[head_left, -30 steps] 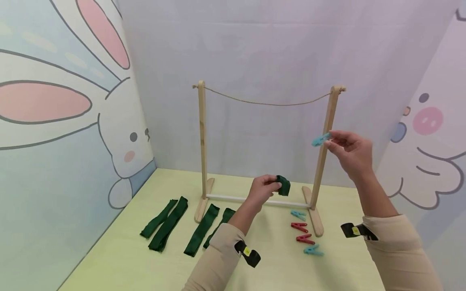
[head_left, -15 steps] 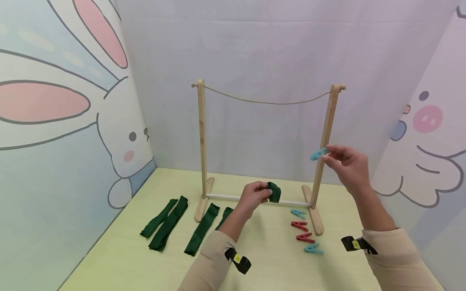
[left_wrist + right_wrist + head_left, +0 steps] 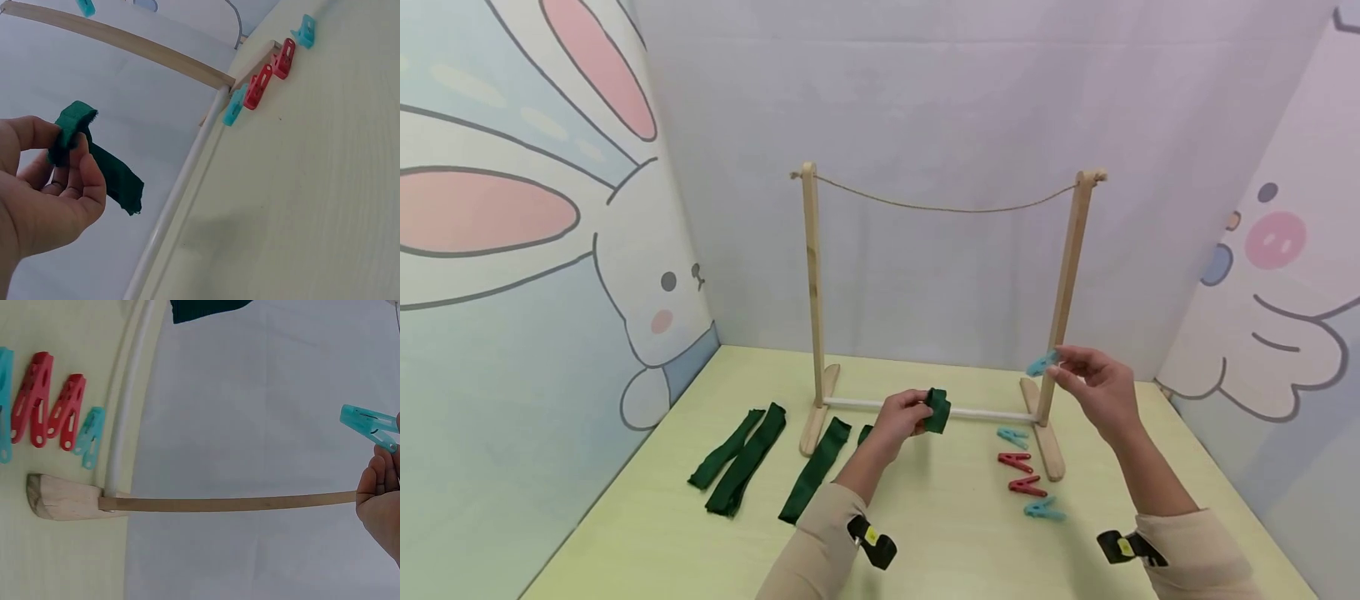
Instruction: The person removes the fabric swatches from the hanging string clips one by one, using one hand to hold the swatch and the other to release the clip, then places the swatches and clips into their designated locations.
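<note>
My left hand [image 3: 897, 423] pinches a dark green fabric strip [image 3: 937, 410] above the table, in front of the rack's lower white bar. In the left wrist view the strip [image 3: 119, 178] is doubled over the fingers and one end hangs down. My right hand [image 3: 1097, 387] holds a light blue clothespin [image 3: 1042, 364] between thumb and fingers, in front of the rack's right post [image 3: 1066, 283]. That clothespin [image 3: 365, 422] points away from the fingertips in the right wrist view. Above both hands a thin rope [image 3: 947, 208] sags between the two posts.
More green strips [image 3: 748, 461] lie on the table at the left, one partly hidden behind my left arm. Two red clothespins [image 3: 1024, 486] and two blue clothespins [image 3: 1043, 509] lie in a column near the rack's right foot [image 3: 1047, 442]. Cartoon-printed walls stand at both sides.
The left hand has moved left and down with the green strip. The right hand has come down along the right post with the blue clothespin. Both keep their hold.
</note>
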Demonstrator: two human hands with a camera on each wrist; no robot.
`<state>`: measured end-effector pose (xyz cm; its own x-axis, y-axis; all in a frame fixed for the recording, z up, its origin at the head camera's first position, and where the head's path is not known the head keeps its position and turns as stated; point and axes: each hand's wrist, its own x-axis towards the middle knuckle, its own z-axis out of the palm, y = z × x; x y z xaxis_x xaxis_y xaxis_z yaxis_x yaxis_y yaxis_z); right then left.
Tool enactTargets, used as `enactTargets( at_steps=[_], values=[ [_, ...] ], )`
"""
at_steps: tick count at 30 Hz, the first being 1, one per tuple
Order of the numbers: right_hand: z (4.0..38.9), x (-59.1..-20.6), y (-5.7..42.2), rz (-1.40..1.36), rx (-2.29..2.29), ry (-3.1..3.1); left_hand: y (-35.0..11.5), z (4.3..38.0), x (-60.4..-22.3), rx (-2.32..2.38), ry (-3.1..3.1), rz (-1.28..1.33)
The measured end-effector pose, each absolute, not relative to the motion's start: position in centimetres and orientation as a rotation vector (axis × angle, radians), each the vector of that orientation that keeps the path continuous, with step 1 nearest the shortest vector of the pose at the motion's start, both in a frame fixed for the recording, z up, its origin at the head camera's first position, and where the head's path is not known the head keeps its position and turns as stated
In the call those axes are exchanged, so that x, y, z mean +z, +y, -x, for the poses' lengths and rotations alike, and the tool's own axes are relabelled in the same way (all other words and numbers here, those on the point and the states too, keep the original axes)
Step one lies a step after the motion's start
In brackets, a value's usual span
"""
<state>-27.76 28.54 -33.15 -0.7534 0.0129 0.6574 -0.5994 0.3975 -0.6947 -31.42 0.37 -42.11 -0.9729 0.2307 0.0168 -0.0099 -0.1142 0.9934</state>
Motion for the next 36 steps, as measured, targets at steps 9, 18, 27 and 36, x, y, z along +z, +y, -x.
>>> enactTargets(
  at_steps=[9, 18, 27, 36],
  values=[
    [26.8, -36.4, 29.2, -0.382, 1.380, -2.197, -0.9, 31.1, -44.6, 2.195, 1.988, -0.194],
    [25.8, -38.2, 30.0, -0.428, 1.365, -2.336, -2.4, 28.8, -45.9, 2.115, 2.002, -0.193],
    [24.5, -39.7, 30.7, -0.497, 1.311, -2.391, -3.5, 27.2, -47.1, 2.001, 2.095, -0.275],
    [23.2, -40.8, 31.7, -0.556, 1.377, -2.501, -4.4, 25.7, -47.9, 1.971, 2.070, -0.266]
  ],
)
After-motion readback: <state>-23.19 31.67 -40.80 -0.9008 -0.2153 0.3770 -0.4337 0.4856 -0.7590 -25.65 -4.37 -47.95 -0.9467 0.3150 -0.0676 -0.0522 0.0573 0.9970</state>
